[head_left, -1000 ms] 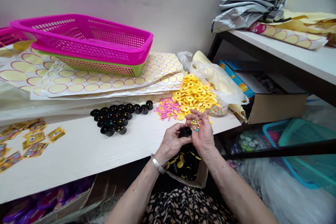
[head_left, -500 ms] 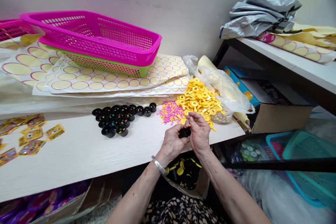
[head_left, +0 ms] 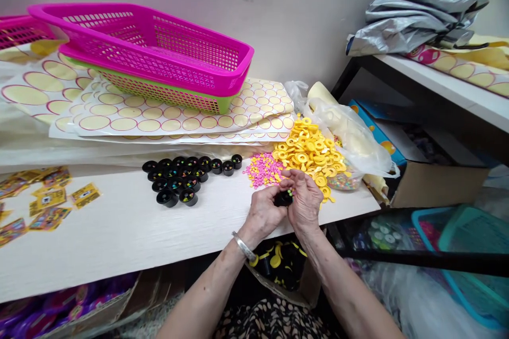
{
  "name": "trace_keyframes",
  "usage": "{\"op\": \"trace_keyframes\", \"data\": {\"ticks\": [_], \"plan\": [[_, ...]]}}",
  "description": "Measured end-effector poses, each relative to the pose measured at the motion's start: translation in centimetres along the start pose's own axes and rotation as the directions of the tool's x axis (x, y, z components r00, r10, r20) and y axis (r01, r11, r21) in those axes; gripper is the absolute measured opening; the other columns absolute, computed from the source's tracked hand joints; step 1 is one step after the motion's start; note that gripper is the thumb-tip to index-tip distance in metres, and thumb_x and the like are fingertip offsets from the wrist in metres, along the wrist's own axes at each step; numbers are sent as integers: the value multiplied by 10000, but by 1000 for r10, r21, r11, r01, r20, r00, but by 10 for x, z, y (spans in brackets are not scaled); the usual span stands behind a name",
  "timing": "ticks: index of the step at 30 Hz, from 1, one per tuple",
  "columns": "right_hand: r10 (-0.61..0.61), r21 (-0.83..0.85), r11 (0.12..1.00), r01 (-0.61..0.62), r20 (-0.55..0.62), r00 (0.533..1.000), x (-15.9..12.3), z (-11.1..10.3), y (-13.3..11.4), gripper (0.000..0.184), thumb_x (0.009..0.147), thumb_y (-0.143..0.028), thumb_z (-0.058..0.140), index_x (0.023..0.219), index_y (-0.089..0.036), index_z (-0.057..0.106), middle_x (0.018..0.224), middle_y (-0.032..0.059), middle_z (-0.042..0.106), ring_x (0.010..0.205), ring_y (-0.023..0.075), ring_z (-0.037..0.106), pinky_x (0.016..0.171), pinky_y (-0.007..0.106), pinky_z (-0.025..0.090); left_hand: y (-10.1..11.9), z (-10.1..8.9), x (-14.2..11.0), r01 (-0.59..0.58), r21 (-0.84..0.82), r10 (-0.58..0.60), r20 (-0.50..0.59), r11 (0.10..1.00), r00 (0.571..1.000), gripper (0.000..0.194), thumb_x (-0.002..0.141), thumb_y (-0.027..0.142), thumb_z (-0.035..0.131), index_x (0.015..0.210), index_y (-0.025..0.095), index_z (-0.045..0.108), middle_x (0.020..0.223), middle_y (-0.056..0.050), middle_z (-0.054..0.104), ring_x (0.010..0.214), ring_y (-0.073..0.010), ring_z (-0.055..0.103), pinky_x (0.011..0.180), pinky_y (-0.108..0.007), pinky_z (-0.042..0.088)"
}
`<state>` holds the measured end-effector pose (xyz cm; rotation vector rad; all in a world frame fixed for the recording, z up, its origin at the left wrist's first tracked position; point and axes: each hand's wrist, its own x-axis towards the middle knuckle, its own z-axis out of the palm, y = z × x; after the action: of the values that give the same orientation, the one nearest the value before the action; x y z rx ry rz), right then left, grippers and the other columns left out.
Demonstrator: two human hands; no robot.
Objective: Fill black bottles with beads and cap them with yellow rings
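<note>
My left hand [head_left: 265,211], with a silver bangle at its wrist, is closed around a small black cup [head_left: 283,198]. Against the cup's right side, my right hand [head_left: 305,202] is cupped with fingers curled, and a few small coloured beads [head_left: 290,192] show between its palm and the cup's rim. Just beyond both hands lie a heap of yellow ring-shaped plastic pieces [head_left: 312,148] and a spread of tiny pink and yellow bits [head_left: 263,169]. Several more black cups [head_left: 175,184] stand grouped on the table to the left, with coloured bits inside many of them.
A pink basket [head_left: 159,63] sits on a green one over sheets of round stickers [head_left: 178,122]. Shiny cards [head_left: 50,198] lie at left on the white table [head_left: 119,238]. Below my hands is a carton of black and yellow parts [head_left: 278,265]. A shelf [head_left: 445,79] stands at right.
My right hand has turned from an open palm showing beads to curled fingers at the cup's rim. The left hand keeps its hold on the cup. The view has shifted slightly.
</note>
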<state>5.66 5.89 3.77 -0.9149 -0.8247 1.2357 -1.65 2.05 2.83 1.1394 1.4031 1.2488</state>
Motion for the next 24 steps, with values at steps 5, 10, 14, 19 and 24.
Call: {"op": "trace_keyframes", "data": {"ticks": [5,10,14,19,24], "plan": [[37,14,999,-39,94,995,-3,-6,-7,542,830,-613,354,992,-141,565,857,103,688,553,139,621,558,292,490,-6,6,-2,-81,66,84,-36,995,996,395,564,55,612,942,139,695,844,-16,697,746,-175,602,662,-242,458],[-72,-43,996,82,190,979,-10,-12,-7,701,802,-701,239,1075,-132,545,890,119,689,622,173,649,638,343,510,-9,11,-4,-106,57,109,-52,993,993,381,564,54,629,932,131,692,882,-24,702,800,-185,625,718,-245,481],[-109,-94,989,116,81,991,-9,-11,-4,424,842,-497,452,1067,-146,523,829,76,699,528,139,632,595,309,509,-13,14,-5,-120,-7,119,-66,993,991,419,584,50,613,989,139,671,920,-28,696,820,-172,625,736,-236,483],[-123,-7,992,125,124,985,-11,-10,-2,326,795,-242,588,1103,-187,496,1086,100,633,723,163,675,695,344,531,-18,13,-7,-122,-28,119,-87,992,989,355,573,37,594,904,136,676,855,-28,679,755,-149,604,684,-222,477],[-147,45,989,141,219,965,-20,-14,-5,316,810,-238,571,1115,-199,504,1222,113,549,961,214,632,878,433,471,-19,13,-10,-96,-136,86,-74,986,994,347,557,25,581,872,138,669,803,-18,660,729,-136,587,676,-218,470]]}}
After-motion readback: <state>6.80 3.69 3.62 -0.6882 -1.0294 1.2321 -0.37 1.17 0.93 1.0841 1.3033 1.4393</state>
